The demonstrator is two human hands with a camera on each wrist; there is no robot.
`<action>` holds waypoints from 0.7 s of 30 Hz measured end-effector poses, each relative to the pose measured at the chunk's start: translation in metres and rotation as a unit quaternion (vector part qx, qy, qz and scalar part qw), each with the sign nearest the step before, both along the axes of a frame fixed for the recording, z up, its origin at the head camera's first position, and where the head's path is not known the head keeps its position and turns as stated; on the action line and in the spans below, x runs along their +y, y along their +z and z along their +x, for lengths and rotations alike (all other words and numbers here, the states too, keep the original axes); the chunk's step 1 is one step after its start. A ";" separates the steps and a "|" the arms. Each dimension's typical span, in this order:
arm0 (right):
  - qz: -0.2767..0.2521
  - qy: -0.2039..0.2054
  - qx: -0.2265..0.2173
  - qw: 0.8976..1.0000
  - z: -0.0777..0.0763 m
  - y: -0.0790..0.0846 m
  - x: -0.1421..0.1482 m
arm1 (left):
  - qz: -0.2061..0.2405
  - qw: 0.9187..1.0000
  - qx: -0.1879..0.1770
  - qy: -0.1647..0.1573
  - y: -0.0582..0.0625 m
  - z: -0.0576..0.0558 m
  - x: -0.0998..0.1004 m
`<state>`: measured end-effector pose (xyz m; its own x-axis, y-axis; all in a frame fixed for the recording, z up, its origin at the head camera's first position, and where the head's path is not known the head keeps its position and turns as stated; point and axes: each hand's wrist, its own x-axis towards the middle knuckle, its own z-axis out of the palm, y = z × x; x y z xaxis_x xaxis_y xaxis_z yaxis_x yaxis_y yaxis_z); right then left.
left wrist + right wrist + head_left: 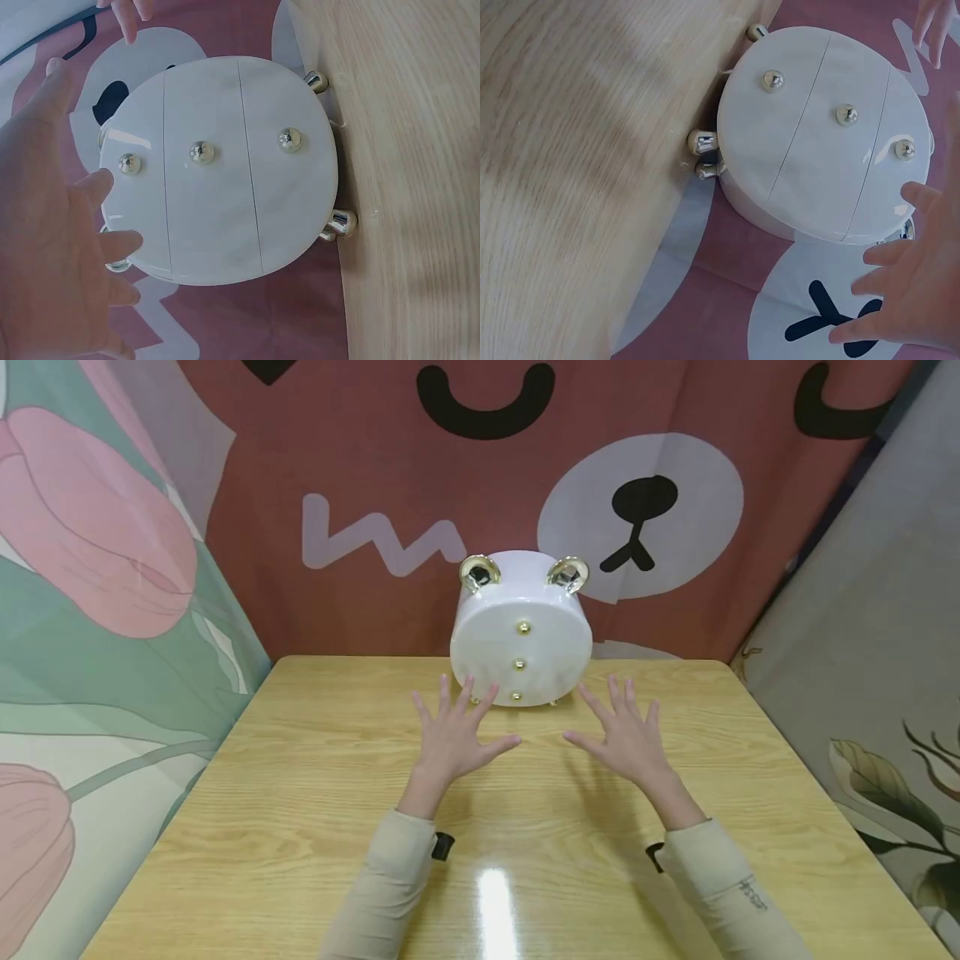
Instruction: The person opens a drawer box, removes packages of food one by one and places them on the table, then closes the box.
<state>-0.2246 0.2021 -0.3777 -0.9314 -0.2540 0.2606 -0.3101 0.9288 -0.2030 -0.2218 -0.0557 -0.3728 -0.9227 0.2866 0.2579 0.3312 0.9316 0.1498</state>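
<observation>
A white rounded box [491, 647] with three drawer fronts stands upright at the far edge of the table. Each drawer has one round gold knob [201, 153]. Two gold ear-like rings [567, 574] rise from its top, and small gold feet [703, 141] hold it off the wood. My left hand [452, 745] hovers in front of the box's lower left, fingers spread. On the other side my right hand [628, 743] is held likewise, fingers splayed toward the box. Neither hand holds anything, and both wrist views show the fingers apart from the knobs.
The wooden table [300, 827] reaches back to a red-brown cloth [360, 460] printed with a bear face, right behind the box. Floral cloths hang at the left [97, 527] and right [885, 635]. Black bands show at both sleeve cuffs.
</observation>
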 end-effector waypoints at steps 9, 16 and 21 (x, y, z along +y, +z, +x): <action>-0.030 0.025 0.058 0.998 -0.009 -0.001 0.000 | 0.015 1.000 0.006 -0.004 -0.001 0.000 -0.001; -0.059 0.048 0.117 0.990 -0.016 -0.001 0.000 | 0.012 1.000 0.024 -0.007 -0.001 -0.003 -0.003; -0.080 0.052 0.127 0.987 -0.020 -0.001 0.002 | 0.019 0.998 0.052 -0.016 -0.001 -0.005 -0.005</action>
<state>-0.2447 0.2039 -0.3783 -0.8018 -0.2814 0.5272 -0.4617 0.8519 -0.2474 -0.2269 -0.0608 -0.3741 -0.8810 0.3031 0.3632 0.3755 0.9151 0.1472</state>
